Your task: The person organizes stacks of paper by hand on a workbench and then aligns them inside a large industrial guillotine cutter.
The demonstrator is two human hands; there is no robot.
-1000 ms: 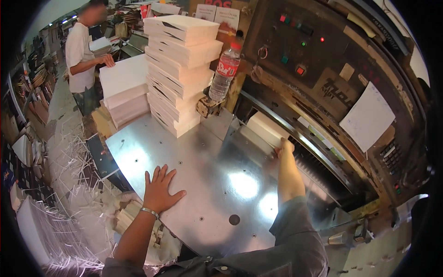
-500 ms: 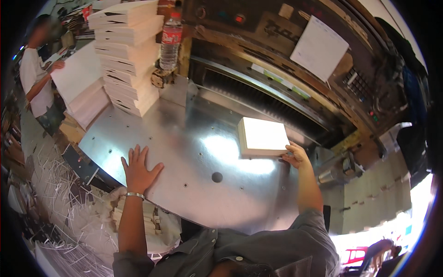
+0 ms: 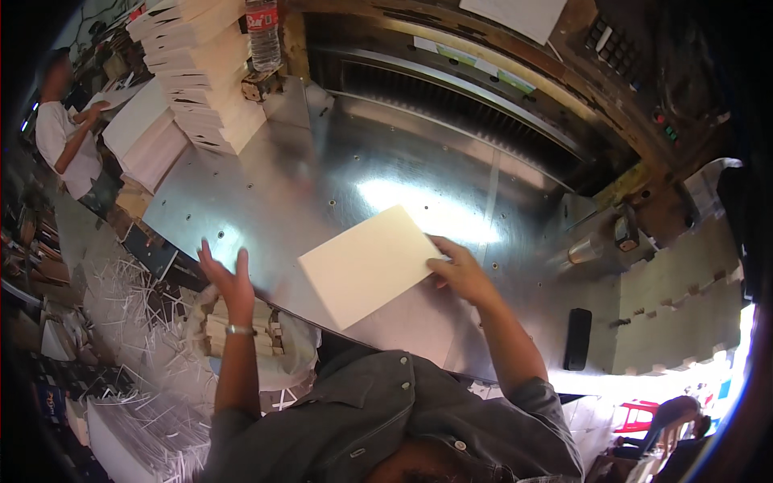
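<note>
My right hand (image 3: pixel 459 270) grips the right edge of a stack of white paper sheets (image 3: pixel 370 266), thumb on top and fingers along the side. The stack lies tilted near the front edge of the metal table (image 3: pixel 403 165), close to my body. To the left, my left hand (image 3: pixel 231 278) is raised by the table's left front edge, fingers spread and holding nothing. A gap separates it from the paper stack. Underneath the stack, the contact with the table is hidden.
A tall pile of paper blocks (image 3: pixel 197 80) stands at the back left beside a plastic bottle (image 3: pixel 263 36). The dark machine slot (image 3: pixel 459 105) runs along the back. A black oblong object (image 3: pixel 577 338) lies at right. Paper strips (image 3: pixel 133 314) litter the floor, and another person (image 3: pixel 68 145) stands far left.
The paper stack has come from beside the machine toward me and left, turned, with my right hand on it. My left hand has lifted off the table and moved nearer.
</note>
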